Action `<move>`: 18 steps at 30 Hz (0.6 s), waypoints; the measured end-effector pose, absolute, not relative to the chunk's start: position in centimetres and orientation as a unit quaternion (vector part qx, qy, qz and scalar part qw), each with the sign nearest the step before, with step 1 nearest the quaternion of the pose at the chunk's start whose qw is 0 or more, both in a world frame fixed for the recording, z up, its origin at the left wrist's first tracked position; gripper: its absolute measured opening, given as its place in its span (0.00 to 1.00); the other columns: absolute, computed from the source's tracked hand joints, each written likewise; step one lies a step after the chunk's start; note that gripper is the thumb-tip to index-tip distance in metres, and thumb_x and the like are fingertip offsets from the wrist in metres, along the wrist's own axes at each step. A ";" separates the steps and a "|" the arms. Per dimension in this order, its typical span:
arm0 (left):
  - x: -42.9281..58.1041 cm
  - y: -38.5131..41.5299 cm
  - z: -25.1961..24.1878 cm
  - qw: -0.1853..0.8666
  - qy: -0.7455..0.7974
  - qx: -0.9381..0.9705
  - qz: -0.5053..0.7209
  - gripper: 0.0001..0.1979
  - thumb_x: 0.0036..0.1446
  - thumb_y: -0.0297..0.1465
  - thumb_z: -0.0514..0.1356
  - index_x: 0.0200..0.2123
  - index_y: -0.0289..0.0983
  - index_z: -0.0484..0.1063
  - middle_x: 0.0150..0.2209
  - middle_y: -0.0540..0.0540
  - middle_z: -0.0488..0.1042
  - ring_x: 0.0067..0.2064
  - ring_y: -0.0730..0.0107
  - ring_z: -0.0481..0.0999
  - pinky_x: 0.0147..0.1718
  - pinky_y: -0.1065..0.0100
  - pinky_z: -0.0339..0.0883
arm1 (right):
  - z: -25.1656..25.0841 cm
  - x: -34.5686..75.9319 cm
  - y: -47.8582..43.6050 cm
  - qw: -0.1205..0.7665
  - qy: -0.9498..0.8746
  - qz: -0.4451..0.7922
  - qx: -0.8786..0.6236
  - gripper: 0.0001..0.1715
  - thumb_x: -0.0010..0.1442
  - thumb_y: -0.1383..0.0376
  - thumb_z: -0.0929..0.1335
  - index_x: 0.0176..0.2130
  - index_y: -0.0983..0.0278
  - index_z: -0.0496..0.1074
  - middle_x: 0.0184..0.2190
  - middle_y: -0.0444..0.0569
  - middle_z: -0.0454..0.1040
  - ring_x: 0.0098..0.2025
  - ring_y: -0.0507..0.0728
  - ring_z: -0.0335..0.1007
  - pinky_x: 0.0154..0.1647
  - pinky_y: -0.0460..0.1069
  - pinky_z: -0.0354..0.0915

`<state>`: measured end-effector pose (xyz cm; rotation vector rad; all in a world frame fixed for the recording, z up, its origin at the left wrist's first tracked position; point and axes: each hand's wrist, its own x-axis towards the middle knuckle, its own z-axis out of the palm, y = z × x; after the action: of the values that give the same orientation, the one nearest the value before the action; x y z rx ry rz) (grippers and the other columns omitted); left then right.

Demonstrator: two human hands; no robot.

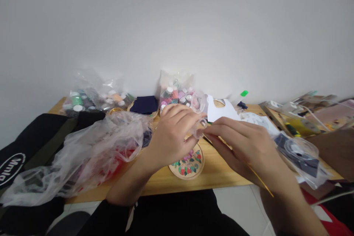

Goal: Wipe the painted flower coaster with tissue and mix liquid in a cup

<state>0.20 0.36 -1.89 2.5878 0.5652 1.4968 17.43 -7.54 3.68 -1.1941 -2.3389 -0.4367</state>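
My left hand [174, 132] is closed around a small clear plastic cup [197, 132] above the table. The fingertips of my right hand [243, 142] meet at the cup's right side, closed on a thin yellow stick [261, 180] like a brush handle. Its rear end sticks out past my right wrist, while its front end is hard to make out. Below my hands lies a round wooden hoop [186, 177] bearing red, green and purple flower and fruit shapes. My left hand and forearm cover part of the hoop.
Clear bags of white-capped bottles [177, 94] stand against the wall, others at the left [79, 101]. A crumpled translucent bag [94, 151] and a black bag [30, 140] lie left. White paper [221, 110], packaged items [301, 155] and a cluttered box [282, 116] sit right.
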 end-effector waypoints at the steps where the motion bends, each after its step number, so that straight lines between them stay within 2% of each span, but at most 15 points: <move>1: 0.2 0.4 -1.9 0.050 0.184 0.850 0.491 0.10 0.61 0.26 0.59 0.46 0.32 0.73 0.39 0.44 0.81 0.44 0.61 0.78 0.46 0.58 0.66 | 3.7 17.4 -7.6 0.239 -0.856 -0.154 -0.432 0.08 0.64 0.75 0.66 0.41 0.66 0.73 0.32 0.46 0.78 0.29 0.51 0.71 0.26 0.47 0.62; 18: 0.1 0.3 -1.9 0.053 0.193 0.849 0.490 0.10 0.62 0.27 0.59 0.46 0.36 0.72 0.39 0.45 0.82 0.44 0.60 0.78 0.46 0.56 0.67 | 3.8 17.3 -7.6 0.251 -0.854 -0.144 -0.433 0.08 0.65 0.74 0.66 0.41 0.66 0.74 0.32 0.46 0.78 0.29 0.50 0.71 0.27 0.46 0.63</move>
<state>0.11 0.30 -1.91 2.5796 0.5855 1.4895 17.31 -7.59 3.83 -1.1790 -2.3225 -0.3913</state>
